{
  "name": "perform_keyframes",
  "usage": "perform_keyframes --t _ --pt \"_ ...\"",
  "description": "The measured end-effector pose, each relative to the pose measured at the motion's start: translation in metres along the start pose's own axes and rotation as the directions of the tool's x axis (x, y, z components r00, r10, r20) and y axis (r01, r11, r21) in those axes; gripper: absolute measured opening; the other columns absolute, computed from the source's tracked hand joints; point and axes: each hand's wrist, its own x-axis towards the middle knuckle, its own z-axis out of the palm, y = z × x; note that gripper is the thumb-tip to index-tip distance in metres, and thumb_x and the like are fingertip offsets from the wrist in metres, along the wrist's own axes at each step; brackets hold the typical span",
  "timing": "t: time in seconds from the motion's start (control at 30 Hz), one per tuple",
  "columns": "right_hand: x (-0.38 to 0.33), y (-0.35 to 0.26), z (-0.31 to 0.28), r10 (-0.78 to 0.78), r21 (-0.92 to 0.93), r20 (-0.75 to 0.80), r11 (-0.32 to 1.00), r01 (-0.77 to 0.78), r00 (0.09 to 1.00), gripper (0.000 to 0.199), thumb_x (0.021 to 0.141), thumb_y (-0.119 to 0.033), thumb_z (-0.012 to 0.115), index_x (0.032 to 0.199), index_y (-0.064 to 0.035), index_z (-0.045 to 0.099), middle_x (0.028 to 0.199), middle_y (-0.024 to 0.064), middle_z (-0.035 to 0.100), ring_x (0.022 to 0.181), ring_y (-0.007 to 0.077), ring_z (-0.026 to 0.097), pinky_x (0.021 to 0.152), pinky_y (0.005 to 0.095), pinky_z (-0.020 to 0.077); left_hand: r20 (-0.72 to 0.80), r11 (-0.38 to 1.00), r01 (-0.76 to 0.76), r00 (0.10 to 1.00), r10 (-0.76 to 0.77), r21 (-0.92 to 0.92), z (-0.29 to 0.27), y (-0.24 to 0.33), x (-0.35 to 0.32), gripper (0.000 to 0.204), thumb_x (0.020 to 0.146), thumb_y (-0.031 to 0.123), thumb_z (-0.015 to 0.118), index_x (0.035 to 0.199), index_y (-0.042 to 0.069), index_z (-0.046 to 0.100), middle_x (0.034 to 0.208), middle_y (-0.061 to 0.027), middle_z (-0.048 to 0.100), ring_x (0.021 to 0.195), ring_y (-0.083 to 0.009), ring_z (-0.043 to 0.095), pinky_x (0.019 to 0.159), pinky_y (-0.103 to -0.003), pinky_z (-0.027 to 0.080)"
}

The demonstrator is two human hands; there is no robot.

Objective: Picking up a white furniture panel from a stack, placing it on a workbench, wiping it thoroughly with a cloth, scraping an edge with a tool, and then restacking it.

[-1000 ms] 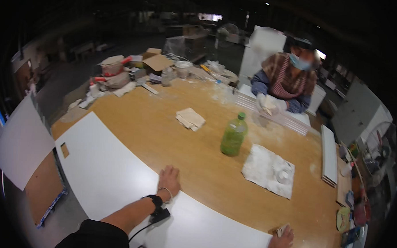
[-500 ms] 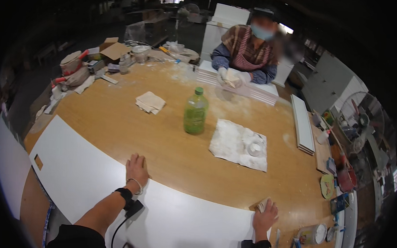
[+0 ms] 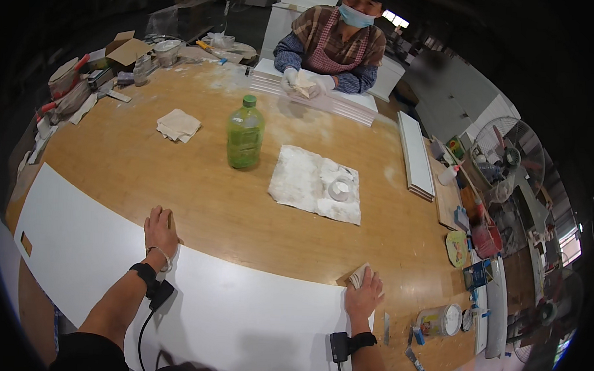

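Note:
A long white panel (image 3: 238, 309) lies along the near side of the table, with a small rectangular cutout at its left end. My left hand (image 3: 161, 234) grips the panel's far edge, fingers bent over it. At the panel's far right corner, my right hand (image 3: 365, 298) is closed on a folded beige cloth (image 3: 358, 275); its fingers cover part of the cloth. Both wrists wear black straps with small boxes and cables. Beyond the panel stand a green-capped bottle of green liquid (image 3: 245, 137) and a stained white sheet (image 3: 297, 179) with a small clear dish (image 3: 340, 189).
Across the table a masked co-worker (image 3: 336, 48) holds a cloth over stacked white boards (image 3: 353, 112). Another folded cloth (image 3: 178, 124) lies left of the bottle. More boards (image 3: 414, 157), a clear tub (image 3: 440, 320) and scrapers (image 3: 414, 360) are at the right; a carton (image 3: 127, 50) sits far left.
The whole view has swung to the right, so everything appears farther left and higher. Both hands keep their places on the panel, the right still with the cloth.

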Motion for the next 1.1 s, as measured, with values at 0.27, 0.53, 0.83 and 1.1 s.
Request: perform_keyframes --t 0.27,0.53,0.83,1.1 --pt "-0.003 0.001 0.005 -0.016 0.013 0.003 1.000 0.016 1.000 0.065 0.072 -0.028 0.063 0.131 -0.0167 0.039 0.138 0.0155 0.033 0.127 0.0326 0.029 0.102 0.0566 0.0193 0.054 0.998 0.060 0.997 -0.059 -0.013 -0.006 -0.002 -0.001 0.041 0.073 0.002 0.056 0.113 0.006 0.051 0.126 -0.0142 0.042 0.122 -0.0283 0.035 0.104 -0.040 0.022" --pt "-0.002 -0.001 -0.005 -0.018 -0.021 0.002 1.000 0.018 1.000 0.064 0.074 -0.029 0.062 0.131 -0.0169 0.038 0.137 0.0151 0.034 0.128 0.0316 0.029 0.101 0.0571 0.0206 0.008 0.992 -0.060 0.998 0.061 -0.112 -0.016 0.003 -0.001 0.035 0.070 -0.001 0.055 0.104 0.004 0.057 0.116 -0.0141 0.051 0.113 -0.0297 0.045 0.100 -0.043 0.030" --pt "-0.001 0.006 0.006 0.012 -0.014 0.009 1.000 -0.012 1.000 0.064 0.072 -0.029 0.065 0.129 -0.0172 0.041 0.137 0.0134 0.034 0.127 0.0316 0.031 0.101 0.0569 0.0213 -0.190 -0.317 0.230 0.447 0.874 -0.920 -0.228 0.244 -0.063 0.019 0.081 -0.005 0.047 0.086 0.000 0.065 0.092 -0.0130 0.061 0.085 -0.0221 0.058 0.074 -0.031 0.045" --pt "-0.002 -0.001 0.004 -0.009 -0.075 -0.002 0.997 0.009 1.000 0.063 0.076 -0.028 0.064 0.132 -0.0174 0.037 0.138 0.0132 0.035 0.127 0.0313 0.032 0.099 0.0570 0.0249 -0.620 -0.891 0.392 0.647 0.444 -0.230 -0.311 0.302 -0.111 0.014 0.081 0.004 0.053 0.091 0.000 0.060 0.080 -0.0091 0.053 0.075 -0.0213 0.052 0.067 -0.032 0.039"
